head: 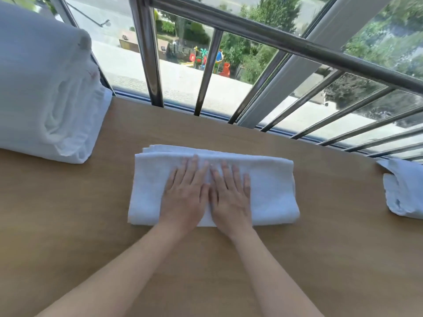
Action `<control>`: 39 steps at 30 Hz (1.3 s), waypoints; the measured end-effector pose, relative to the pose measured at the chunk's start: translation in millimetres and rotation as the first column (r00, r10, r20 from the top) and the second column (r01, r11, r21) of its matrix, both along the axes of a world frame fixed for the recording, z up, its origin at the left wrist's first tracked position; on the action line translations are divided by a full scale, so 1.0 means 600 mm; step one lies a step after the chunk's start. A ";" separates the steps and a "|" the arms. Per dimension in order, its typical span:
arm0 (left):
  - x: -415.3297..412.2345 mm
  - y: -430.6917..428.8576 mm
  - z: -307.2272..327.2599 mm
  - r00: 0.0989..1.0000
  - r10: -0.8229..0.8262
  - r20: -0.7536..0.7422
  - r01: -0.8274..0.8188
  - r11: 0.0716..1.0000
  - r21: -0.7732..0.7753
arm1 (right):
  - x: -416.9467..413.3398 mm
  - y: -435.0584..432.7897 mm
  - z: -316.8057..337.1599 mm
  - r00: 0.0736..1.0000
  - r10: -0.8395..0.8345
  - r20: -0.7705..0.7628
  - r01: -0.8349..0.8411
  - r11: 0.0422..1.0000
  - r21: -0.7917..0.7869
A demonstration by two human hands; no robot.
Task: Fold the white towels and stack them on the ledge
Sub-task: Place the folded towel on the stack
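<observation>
A folded white towel point(270, 191) lies as a wide rectangle in the middle of the wooden ledge point(91, 225). My left hand point(186, 193) and my right hand point(230, 195) lie flat on it side by side, fingers straight and pointing toward the window, pressing its middle. A tall stack of folded white towels point(45, 88) stands at the far left of the ledge. Another white towel point(405, 191), loosely folded, sits at the right edge of the view.
A metal railing point(274, 40) with slanted bars runs along the window behind the ledge. Through the glass I see a street, trees and a playground below. Bare wood lies between the towel and the stack.
</observation>
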State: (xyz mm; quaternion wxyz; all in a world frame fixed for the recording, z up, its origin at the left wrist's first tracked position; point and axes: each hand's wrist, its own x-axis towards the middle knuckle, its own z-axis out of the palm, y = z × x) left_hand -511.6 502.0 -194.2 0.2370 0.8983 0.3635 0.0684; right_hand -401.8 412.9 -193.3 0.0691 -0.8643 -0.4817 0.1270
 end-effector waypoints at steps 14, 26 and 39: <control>-0.033 0.065 -0.052 0.954 0.117 -0.275 -0.079 0.986 0.145 | 0.083 -0.049 -0.031 0.938 -0.337 0.076 0.345 0.925 -0.159; -0.041 0.043 -0.028 0.861 0.452 -0.234 -0.461 0.887 0.021 | 0.101 -0.065 -0.015 0.788 -0.612 0.061 0.606 0.755 -0.250; -0.050 -0.040 0.049 0.877 0.459 -0.144 -0.480 0.851 -0.211 | 0.026 -0.120 0.040 0.667 -0.646 -0.371 0.691 0.723 -0.018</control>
